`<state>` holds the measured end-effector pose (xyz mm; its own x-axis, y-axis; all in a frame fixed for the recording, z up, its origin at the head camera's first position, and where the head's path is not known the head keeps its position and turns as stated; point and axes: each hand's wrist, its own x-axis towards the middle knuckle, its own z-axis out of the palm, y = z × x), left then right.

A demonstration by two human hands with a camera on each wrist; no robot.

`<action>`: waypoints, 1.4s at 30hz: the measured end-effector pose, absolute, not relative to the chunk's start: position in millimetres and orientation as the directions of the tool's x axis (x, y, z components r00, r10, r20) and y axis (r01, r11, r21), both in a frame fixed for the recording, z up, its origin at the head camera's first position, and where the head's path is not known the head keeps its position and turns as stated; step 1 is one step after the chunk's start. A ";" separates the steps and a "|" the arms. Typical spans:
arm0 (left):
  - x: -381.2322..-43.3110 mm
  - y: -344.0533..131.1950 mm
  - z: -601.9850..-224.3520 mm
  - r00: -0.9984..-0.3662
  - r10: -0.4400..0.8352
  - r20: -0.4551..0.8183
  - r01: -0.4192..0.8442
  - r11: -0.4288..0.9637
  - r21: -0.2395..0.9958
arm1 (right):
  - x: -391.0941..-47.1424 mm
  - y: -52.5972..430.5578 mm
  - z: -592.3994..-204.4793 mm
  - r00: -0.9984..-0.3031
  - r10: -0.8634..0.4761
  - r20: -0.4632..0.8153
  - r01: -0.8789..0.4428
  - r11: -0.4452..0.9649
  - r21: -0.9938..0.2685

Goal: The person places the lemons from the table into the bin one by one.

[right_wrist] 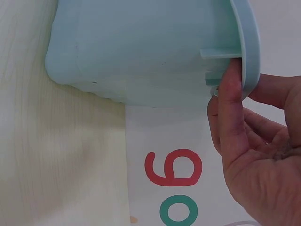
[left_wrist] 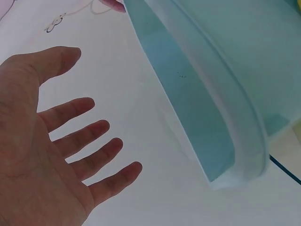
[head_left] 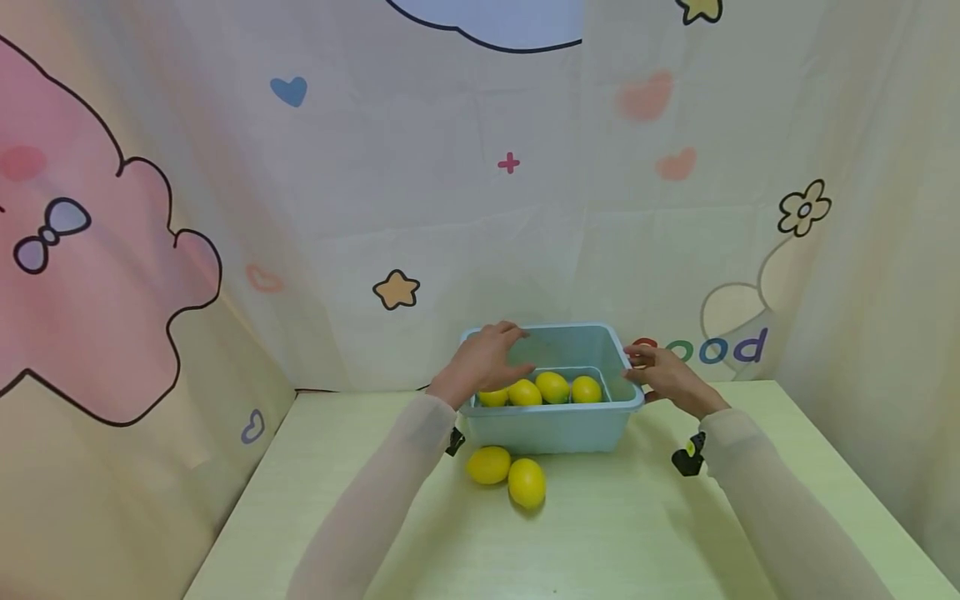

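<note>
A light blue plastic bin point(head_left: 543, 432) stands on the table by the back curtain, with several yellow lemons point(head_left: 552, 387) in it. My right hand point(head_left: 667, 375) grips its right rim; the right wrist view shows fingers point(right_wrist: 231, 94) tucked under the lip and the thumb on the other side. My left hand point(head_left: 483, 358) is raised at the bin's left end and overlaps it in the head view. In the left wrist view its fingers point(left_wrist: 101, 157) are spread and apart from the rim point(left_wrist: 211, 70), holding nothing. Part of the left lemons is hidden behind the front wall.
Two more lemons lie on the pale table point(head_left: 600, 533) in front of the bin, one at the left point(head_left: 489, 465) and one nearer point(head_left: 527, 484). A printed curtain point(head_left: 450, 208) hangs close behind the bin and at both sides of the table.
</note>
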<state>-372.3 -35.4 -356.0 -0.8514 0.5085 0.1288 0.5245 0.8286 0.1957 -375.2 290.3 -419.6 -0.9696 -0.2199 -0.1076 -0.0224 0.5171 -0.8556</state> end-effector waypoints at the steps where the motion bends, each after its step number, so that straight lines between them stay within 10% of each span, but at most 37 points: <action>1: -370.7 -36.1 -356.7 -0.850 0.511 0.133 0.527 0.829 0.188 | -375.2 290.4 -419.6 -0.970 -0.220 -0.108 -0.023 0.519 -0.854; 42: -298.2 -72.7 -396.3 -0.655 0.690 0.309 0.719 0.694 -0.025 | -374.7 288.6 -417.1 -0.972 -0.210 -0.104 -0.023 0.528 -0.849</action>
<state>-298.2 -72.7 -396.3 -0.6546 0.6898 0.3093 0.7195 0.6941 -0.0251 -374.7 288.6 -417.1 -0.9722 -0.2097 -0.1039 -0.0231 0.5275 -0.8492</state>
